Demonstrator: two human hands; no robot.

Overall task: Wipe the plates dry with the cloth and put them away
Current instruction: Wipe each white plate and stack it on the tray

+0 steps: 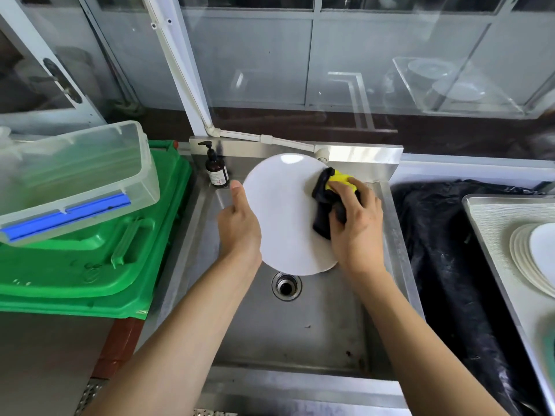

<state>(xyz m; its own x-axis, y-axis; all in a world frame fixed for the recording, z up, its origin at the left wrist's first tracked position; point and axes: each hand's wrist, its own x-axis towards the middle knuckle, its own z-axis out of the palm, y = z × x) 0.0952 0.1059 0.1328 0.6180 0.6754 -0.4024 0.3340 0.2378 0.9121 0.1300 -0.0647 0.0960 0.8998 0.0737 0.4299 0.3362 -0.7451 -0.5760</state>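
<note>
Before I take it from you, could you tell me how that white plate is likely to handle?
The white plate looks rigid and glossy, so probably slippery if damp. It is likely breakable, held over the steel sink. The left hand grips only its rim while the right hand presses the cloth, so it may tilt.

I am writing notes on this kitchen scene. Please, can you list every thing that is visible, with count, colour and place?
plate: one, white, held over the sink
cloth: one, black and yellow, on the plate's right part
sink: one, steel, centre
pump bottle: one, brown, sink's back left corner
clear box: one, blue clip, on the green bin
green bin: one, left
stacked plates: several, white, on a tray at right
black bag: one, right of sink
left hand: grips the plate's left edge
right hand: holds the cloth
</note>
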